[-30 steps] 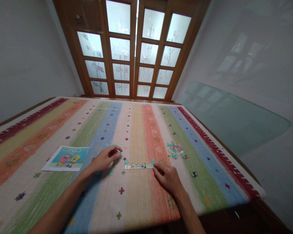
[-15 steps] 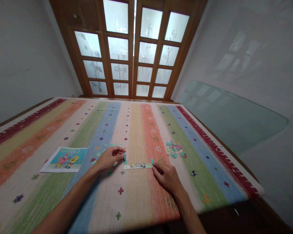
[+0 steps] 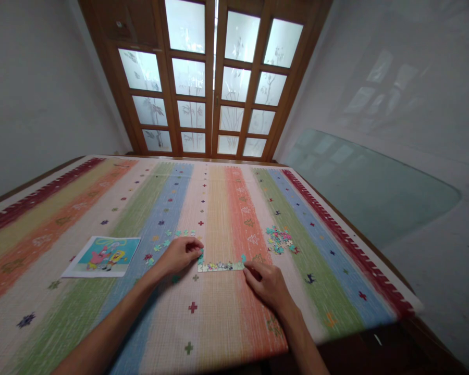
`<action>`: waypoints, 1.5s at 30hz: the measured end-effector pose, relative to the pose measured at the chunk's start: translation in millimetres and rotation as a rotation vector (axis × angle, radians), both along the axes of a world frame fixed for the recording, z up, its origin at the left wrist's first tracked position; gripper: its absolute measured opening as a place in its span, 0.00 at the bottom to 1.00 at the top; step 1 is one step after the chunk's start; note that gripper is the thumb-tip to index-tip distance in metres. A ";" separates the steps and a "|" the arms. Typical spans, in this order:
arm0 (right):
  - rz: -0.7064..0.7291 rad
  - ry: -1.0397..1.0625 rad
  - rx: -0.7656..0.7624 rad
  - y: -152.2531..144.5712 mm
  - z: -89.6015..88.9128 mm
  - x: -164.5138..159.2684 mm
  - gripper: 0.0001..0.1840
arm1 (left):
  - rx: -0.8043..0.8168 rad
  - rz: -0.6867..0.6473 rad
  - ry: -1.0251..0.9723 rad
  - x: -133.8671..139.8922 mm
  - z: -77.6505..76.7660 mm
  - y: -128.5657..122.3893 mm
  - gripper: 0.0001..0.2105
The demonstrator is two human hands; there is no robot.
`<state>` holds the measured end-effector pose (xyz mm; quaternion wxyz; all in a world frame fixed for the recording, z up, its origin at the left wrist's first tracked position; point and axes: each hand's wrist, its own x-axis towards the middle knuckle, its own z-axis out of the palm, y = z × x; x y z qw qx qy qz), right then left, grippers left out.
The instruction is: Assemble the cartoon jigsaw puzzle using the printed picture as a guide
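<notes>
A joined strip of jigsaw puzzle pieces [image 3: 221, 266] lies on the cloth, with teal pieces rising at both ends. At the left end, my left hand [image 3: 183, 253] pinches a teal puzzle piece [image 3: 200, 258], partly covered by the fingertips. My right hand [image 3: 266, 278] is closed, with thumb and forefinger against the strip's right end, just below a teal corner piece [image 3: 244, 258]. Loose teal pieces [image 3: 167, 242] lie beyond and left of my left hand. The printed reference picture [image 3: 107, 256] of cartoon figures lies flat further left.
A pile of mixed puzzle pieces [image 3: 279, 239] sits to the right, beyond my right hand. The striped tablecloth [image 3: 222, 208] covers a large table, its near edge below my forearms. Wooden doors with frosted panes [image 3: 234, 83] stand behind, between pale walls.
My left hand has shifted slightly right and closer to the strip's left column. My right hand stays at the right end. The view has moved only a little.
</notes>
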<state>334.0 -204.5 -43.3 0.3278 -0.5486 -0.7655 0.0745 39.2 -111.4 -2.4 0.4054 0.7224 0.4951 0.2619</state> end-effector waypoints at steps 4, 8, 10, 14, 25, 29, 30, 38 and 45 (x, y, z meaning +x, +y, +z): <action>0.001 -0.001 0.003 -0.1 0.9 -0.2 0.14 | 0.053 -0.001 0.054 0.2 -0.3 0.1 0.09; -0.001 0.005 -0.003 -0.1 0.8 -0.2 0.14 | 0.111 -0.004 0.109 -0.7 -1.5 0.5 0.08; -0.007 0.006 -0.001 -0.2 0.5 -0.4 0.14 | 0.141 -0.006 0.135 -1.2 -2.8 0.5 0.07; -0.010 0.006 0.002 -0.3 0.3 -0.7 0.14 | 0.198 -0.010 0.180 -1.8 -6.0 -0.2 0.07; -0.003 0.009 0.003 -0.4 2.6 -0.7 0.13 | 0.298 -0.018 0.224 -7.0 -2.1 -7.9 0.09; 0.000 0.010 -0.005 -0.1 0.7 -0.2 0.13 | 0.346 0.020 0.240 -22.2 4.4 -17.9 0.13; -0.002 0.011 -0.005 0.0 0.2 -0.1 0.13 | 0.361 0.035 0.246 -28.6 6.3 -20.6 0.14; 0.011 0.027 0.003 0.0 -0.2 0.3 0.12 | 0.362 0.232 0.319 -102.7 10.8 -46.3 0.19; 0.008 0.005 -0.014 -0.3 1.4 1.1 0.13 | 0.319 0.292 0.334 -131.6 -7.4 -81.1 0.22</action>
